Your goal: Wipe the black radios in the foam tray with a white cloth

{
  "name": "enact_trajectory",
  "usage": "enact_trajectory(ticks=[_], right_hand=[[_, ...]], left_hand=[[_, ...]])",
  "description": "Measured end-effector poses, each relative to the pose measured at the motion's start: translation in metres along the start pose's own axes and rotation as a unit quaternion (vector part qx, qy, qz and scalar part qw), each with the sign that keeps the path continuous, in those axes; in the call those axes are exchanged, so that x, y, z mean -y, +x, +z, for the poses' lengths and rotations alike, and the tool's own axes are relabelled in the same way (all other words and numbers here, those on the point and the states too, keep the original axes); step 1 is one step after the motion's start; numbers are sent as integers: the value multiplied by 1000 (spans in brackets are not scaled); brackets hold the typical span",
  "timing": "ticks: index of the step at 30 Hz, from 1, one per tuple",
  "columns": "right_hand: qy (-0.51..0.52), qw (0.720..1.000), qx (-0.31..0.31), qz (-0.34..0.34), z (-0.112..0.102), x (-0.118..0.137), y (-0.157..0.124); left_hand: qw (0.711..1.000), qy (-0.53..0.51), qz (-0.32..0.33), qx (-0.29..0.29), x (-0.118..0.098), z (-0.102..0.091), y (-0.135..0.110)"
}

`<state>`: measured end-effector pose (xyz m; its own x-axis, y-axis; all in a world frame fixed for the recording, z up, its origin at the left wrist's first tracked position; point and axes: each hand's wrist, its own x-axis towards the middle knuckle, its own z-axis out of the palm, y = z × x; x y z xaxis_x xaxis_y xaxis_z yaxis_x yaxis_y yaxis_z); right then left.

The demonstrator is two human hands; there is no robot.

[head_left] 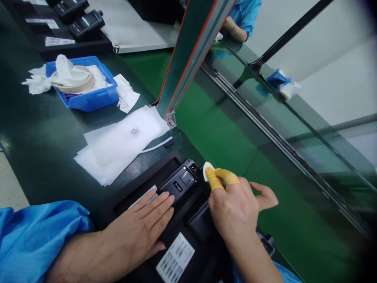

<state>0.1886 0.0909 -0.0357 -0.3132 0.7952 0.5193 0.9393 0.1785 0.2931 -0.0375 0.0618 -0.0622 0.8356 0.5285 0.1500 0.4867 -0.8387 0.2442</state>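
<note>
A black handheld device [179,181] with a camera lens and a small light label lies back up in a dark tray [141,184]. My left hand [144,224] rests flat on its lower end, fingers stretched out. Just beyond the lens end is my right hand [235,196], with yellow finger cots on two fingers. Those fingers are closed on a small white wipe [205,171], mostly hidden behind them. Under my right hand lies a second black device [200,222], partly covered. A white barcode label sheet [175,257] sits near my left thumb.
Ahead lies a stack of white sheets [118,145]. A blue bin [91,98] holds a tape roll [85,82] and white cloths. A metal post [191,59] rises at the table edge. More devices [86,24] are at upper left. Another person's arm [235,29] shows beyond the glass.
</note>
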Motion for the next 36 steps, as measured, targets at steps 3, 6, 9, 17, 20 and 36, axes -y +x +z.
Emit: enact_trajectory(ticks=[3,6,9,17,20,36], right_hand=[[16,1000,-3,-12,5,12,13],[36,999,15,-12,12,18,15],[60,998,22,1,16,15,3],[-17,1000,23,-2,-5,-9,-22],[-27,999,23,-1,-9,-6,-17],[-3,999,-16,51,-5,-18,-24]], left_hand=[[1000,16,4,-7,0,-3,1],[999,22,10,-21,0,-6,3],[999,27,12,-33,0,-6,3],[999,25,5,-28,-1,-4,1],[999,27,7,-31,0,-6,2],[1000,19,-5,-13,0,-5,-2]])
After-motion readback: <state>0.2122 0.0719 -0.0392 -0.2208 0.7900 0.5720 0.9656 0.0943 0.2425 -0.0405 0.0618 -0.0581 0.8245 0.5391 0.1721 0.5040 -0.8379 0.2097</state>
